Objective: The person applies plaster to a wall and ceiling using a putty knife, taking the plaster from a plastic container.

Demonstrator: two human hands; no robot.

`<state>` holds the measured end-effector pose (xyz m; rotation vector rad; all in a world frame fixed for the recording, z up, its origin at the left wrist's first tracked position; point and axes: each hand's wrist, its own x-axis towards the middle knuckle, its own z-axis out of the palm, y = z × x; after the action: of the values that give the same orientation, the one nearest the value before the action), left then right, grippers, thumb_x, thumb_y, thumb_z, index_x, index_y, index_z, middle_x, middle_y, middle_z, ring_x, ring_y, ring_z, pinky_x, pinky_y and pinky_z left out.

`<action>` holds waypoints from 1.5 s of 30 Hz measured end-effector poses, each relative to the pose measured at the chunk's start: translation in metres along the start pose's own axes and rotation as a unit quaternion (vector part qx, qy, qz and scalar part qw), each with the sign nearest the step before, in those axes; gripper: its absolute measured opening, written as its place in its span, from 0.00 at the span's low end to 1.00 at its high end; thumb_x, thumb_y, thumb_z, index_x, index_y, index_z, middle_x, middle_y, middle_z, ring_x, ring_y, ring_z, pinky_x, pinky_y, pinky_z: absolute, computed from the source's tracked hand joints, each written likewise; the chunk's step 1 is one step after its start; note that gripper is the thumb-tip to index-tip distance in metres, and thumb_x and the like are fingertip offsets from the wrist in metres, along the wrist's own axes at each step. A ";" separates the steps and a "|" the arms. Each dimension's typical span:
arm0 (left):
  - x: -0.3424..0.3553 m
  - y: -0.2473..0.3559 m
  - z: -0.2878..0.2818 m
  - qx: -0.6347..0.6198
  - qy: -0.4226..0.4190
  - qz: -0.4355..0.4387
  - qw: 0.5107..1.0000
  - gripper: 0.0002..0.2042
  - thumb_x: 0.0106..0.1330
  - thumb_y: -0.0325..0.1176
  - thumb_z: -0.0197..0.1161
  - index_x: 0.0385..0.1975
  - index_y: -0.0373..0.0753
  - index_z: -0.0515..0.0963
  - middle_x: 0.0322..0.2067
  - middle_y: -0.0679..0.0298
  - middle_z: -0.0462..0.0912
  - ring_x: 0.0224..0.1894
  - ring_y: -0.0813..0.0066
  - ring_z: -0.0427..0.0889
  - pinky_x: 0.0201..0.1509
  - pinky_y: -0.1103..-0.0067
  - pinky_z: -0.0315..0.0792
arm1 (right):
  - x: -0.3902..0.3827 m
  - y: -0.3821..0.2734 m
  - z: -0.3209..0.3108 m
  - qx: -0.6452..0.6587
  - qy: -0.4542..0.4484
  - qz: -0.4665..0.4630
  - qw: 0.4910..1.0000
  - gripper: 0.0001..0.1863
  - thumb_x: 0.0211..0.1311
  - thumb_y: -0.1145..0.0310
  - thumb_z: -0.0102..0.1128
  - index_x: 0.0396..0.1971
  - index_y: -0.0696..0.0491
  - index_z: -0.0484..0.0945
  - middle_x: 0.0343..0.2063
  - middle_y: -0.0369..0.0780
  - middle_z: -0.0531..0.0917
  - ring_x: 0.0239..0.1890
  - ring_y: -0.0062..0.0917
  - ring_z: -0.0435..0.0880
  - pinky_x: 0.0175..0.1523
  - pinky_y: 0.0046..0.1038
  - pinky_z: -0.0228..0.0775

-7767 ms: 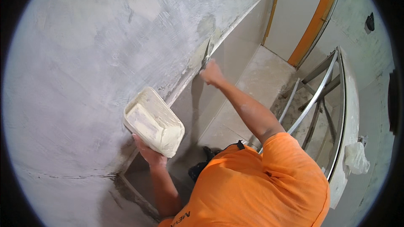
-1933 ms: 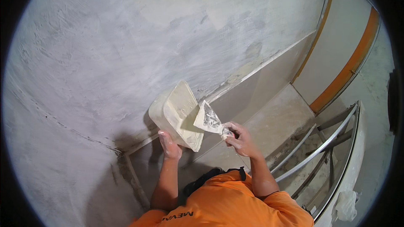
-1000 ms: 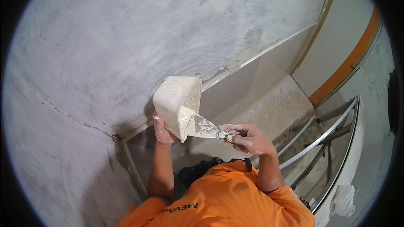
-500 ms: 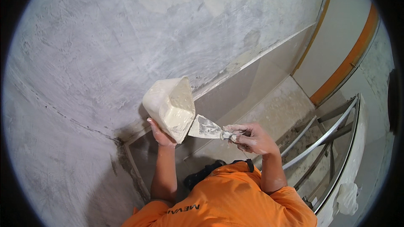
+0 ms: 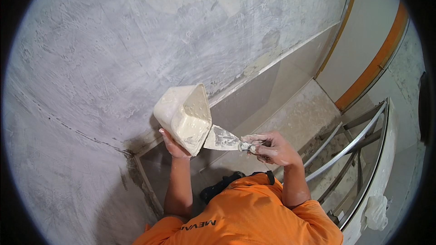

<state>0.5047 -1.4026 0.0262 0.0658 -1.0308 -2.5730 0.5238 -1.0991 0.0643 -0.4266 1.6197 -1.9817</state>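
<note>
A white plastic tub (image 5: 175, 109), smeared inside with cream-coloured filler, tilts with its mouth toward the right. My left hand (image 5: 174, 145) is closed on it from below and behind; most of the fingers are hidden behind the tub. In my right hand (image 5: 272, 149) is a putty knife (image 5: 221, 138), gripped near the base of its blade. Filler coats the blade, which points left, its wide edge at or very near the tub's lower right rim. White smears cover the fingers of my right hand.
Ahead and left rises a grey plastered wall (image 5: 104, 50), with grey tiles (image 5: 247, 93) along its lower part. At right stands a metal-framed platform (image 5: 349, 152) with a crumpled pale bag (image 5: 376, 213) on its edge. An orange-edged white panel (image 5: 363, 31) is at far right.
Hands, tub and putty knife stay nearly in place. The filler on the blade looks slightly different, with more of it lying in patches.
</note>
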 end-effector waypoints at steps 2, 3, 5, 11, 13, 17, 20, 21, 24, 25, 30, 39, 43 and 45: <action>-0.002 0.000 0.002 0.002 -0.007 -0.005 1.000 0.39 0.74 0.65 0.36 0.74 0.40 0.53 0.72 0.54 0.59 0.70 0.51 0.64 0.71 0.57 0.65 | 0.002 0.000 0.001 0.007 -0.003 0.005 1.000 0.23 0.61 0.81 0.55 0.57 0.55 0.80 0.26 0.32 0.81 0.20 0.13 0.72 0.26 0.19 0.66; -0.004 -0.001 0.002 0.005 -0.013 -0.010 1.000 0.39 0.74 0.66 0.36 0.74 0.39 0.53 0.72 0.54 0.59 0.71 0.52 0.64 0.71 0.57 0.65 | 0.002 0.000 0.001 0.007 -0.003 0.004 1.000 0.23 0.61 0.81 0.55 0.57 0.55 0.80 0.26 0.32 0.81 0.20 0.13 0.72 0.26 0.19 0.66; -0.002 -0.002 -0.002 0.020 -0.036 0.008 0.999 0.39 0.74 0.66 0.36 0.74 0.39 0.53 0.72 0.54 0.59 0.71 0.52 0.64 0.72 0.58 0.64 | 0.004 0.000 0.003 -0.012 0.007 0.014 1.000 0.23 0.61 0.81 0.55 0.58 0.56 0.80 0.26 0.32 0.81 0.20 0.13 0.72 0.26 0.19 0.65; -0.001 -0.004 -0.004 0.028 -0.035 0.015 0.999 0.40 0.74 0.66 0.37 0.74 0.39 0.53 0.72 0.54 0.59 0.71 0.52 0.64 0.72 0.58 0.64 | 0.007 0.006 -0.001 -0.020 -0.006 -0.006 1.000 0.22 0.64 0.80 0.57 0.58 0.56 0.79 0.28 0.35 0.83 0.19 0.13 0.72 0.23 0.18 0.64; -0.001 -0.005 -0.002 0.028 -0.050 0.015 0.998 0.40 0.74 0.66 0.38 0.74 0.39 0.53 0.72 0.54 0.59 0.71 0.52 0.64 0.72 0.58 0.64 | 0.009 0.008 -0.002 -0.013 -0.007 -0.006 1.000 0.22 0.63 0.80 0.57 0.58 0.57 0.79 0.28 0.35 0.83 0.19 0.13 0.72 0.23 0.18 0.64; -0.003 -0.005 0.003 0.028 -0.007 0.005 1.000 0.40 0.74 0.66 0.38 0.74 0.39 0.53 0.72 0.54 0.59 0.70 0.51 0.64 0.71 0.57 0.64 | 0.008 0.007 0.000 -0.010 0.001 0.004 1.000 0.22 0.60 0.81 0.55 0.56 0.58 0.81 0.23 0.31 0.78 0.19 0.13 0.70 0.25 0.19 0.63; -0.003 -0.009 -0.003 0.034 -0.014 0.005 0.999 0.40 0.74 0.66 0.37 0.74 0.40 0.52 0.72 0.54 0.59 0.70 0.50 0.64 0.71 0.57 0.65 | 0.008 0.010 -0.004 0.005 -0.014 0.014 1.000 0.22 0.63 0.81 0.55 0.58 0.58 0.79 0.28 0.35 0.82 0.20 0.13 0.70 0.25 0.18 0.63; -0.002 -0.010 -0.004 0.039 -0.025 0.009 0.999 0.40 0.74 0.66 0.37 0.74 0.40 0.52 0.72 0.54 0.59 0.70 0.50 0.64 0.71 0.56 0.65 | 0.008 0.011 -0.005 0.008 -0.014 0.013 1.000 0.22 0.63 0.81 0.55 0.58 0.58 0.79 0.28 0.35 0.82 0.20 0.13 0.70 0.25 0.18 0.63; -0.004 -0.011 -0.004 0.039 -0.024 -0.003 0.999 0.40 0.74 0.67 0.35 0.75 0.41 0.52 0.72 0.54 0.58 0.71 0.50 0.64 0.71 0.55 0.65 | 0.007 0.016 -0.006 0.001 -0.010 0.009 1.000 0.22 0.63 0.82 0.54 0.58 0.58 0.79 0.29 0.35 0.82 0.21 0.13 0.70 0.26 0.18 0.63; -0.004 -0.011 -0.006 0.041 -0.024 -0.005 0.999 0.40 0.74 0.67 0.35 0.75 0.41 0.52 0.72 0.54 0.58 0.71 0.50 0.64 0.71 0.55 0.65 | 0.007 0.014 -0.004 0.006 -0.004 0.007 1.000 0.22 0.62 0.81 0.54 0.57 0.58 0.80 0.26 0.33 0.80 0.21 0.13 0.69 0.26 0.19 0.63; 0.004 -0.017 -0.025 0.065 -0.039 0.017 0.997 0.41 0.73 0.69 0.31 0.75 0.43 0.51 0.72 0.54 0.58 0.70 0.49 0.64 0.71 0.53 0.64 | 0.011 0.015 -0.003 0.011 0.002 0.007 1.000 0.21 0.61 0.81 0.54 0.55 0.58 0.82 0.23 0.32 0.78 0.20 0.13 0.69 0.25 0.19 0.63; 0.000 -0.017 -0.019 0.072 -0.036 0.039 0.996 0.46 0.68 0.71 0.43 0.73 0.37 0.51 0.69 0.53 0.62 0.68 0.52 0.68 0.69 0.58 0.68 | 0.019 0.027 -0.002 0.014 0.009 -0.013 1.000 0.22 0.60 0.80 0.54 0.54 0.57 0.82 0.21 0.30 0.76 0.19 0.12 0.68 0.25 0.19 0.62; 0.002 -0.016 -0.022 0.078 -0.090 0.046 0.992 0.46 0.68 0.71 0.44 0.73 0.37 0.51 0.70 0.53 0.61 0.68 0.52 0.68 0.69 0.58 0.67 | 0.020 0.024 0.002 0.004 0.012 -0.010 1.000 0.22 0.59 0.79 0.55 0.54 0.57 0.83 0.22 0.30 0.77 0.20 0.12 0.68 0.26 0.19 0.62; 0.001 -0.017 -0.023 0.081 -0.073 0.029 0.994 0.47 0.67 0.71 0.48 0.73 0.36 0.51 0.70 0.53 0.61 0.69 0.53 0.67 0.69 0.59 0.67 | 0.020 0.021 0.004 -0.012 0.014 -0.004 1.000 0.22 0.58 0.79 0.55 0.53 0.58 0.83 0.23 0.30 0.78 0.22 0.11 0.69 0.27 0.19 0.62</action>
<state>0.5022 -1.4069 -0.0016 -0.1117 -1.2749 -2.4669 0.5139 -1.1164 0.0433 -0.4162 1.6621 -1.9838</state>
